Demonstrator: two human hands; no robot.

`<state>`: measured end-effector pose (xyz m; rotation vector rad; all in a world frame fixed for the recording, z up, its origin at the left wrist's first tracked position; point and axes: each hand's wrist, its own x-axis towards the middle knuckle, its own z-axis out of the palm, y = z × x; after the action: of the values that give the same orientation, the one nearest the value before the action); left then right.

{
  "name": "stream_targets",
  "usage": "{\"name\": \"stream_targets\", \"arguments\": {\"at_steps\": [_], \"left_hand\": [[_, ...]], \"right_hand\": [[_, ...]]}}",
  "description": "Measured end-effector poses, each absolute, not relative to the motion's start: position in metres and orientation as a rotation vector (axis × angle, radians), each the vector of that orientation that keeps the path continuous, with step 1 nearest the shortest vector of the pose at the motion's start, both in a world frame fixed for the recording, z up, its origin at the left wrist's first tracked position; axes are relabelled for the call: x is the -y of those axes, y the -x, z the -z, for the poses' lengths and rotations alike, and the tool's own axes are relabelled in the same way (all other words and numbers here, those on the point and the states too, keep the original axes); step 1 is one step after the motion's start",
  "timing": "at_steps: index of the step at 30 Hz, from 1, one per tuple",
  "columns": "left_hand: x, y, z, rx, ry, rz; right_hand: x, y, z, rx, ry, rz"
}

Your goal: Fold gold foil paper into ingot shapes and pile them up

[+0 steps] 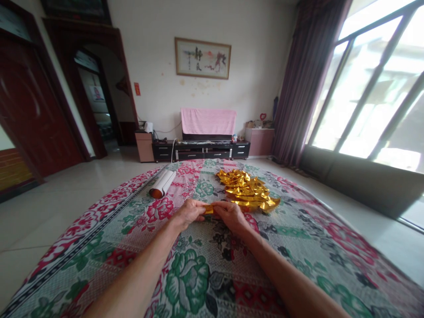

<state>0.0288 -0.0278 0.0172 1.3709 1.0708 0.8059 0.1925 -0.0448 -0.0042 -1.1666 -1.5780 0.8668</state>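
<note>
A small strip of gold foil (209, 210) is stretched between my two hands above the flowered cloth. My left hand (191, 213) pinches its left end, fingers closed. The right end is pinched by my right hand (231, 215), also closed. Just beyond my right hand lies a pile of shiny folded gold foil pieces (248, 190), heaped in a row that runs away from me. To the left, past my left hand, a white roll (163, 183) with an orange-brown inside at its near end rests on the cloth.
The round table's flowered tablecloth (132, 260) spreads beneath my arms. Beyond it stand a low black cabinet (192, 152) with a pink cloth (208, 121) above, and a pinkish side cabinet (260, 142). Large windows (374, 88) and a purple curtain (308, 75) are at the right.
</note>
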Motion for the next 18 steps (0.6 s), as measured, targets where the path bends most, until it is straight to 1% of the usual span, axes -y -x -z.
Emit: {"name": "stream_targets", "arguments": {"at_steps": [11, 18], "left_hand": [[0.0266, -0.0304, -0.0164, -1.084, -1.377, -0.83], [0.0258, -0.031, -0.0161, -1.075, -1.407, -0.821]], "right_hand": [[0.0484, -0.1941, 0.0008, 1.693, 1.151, -0.782], [0.0482, -0.1944, 0.0013, 1.695, 1.162, -0.786]]}}
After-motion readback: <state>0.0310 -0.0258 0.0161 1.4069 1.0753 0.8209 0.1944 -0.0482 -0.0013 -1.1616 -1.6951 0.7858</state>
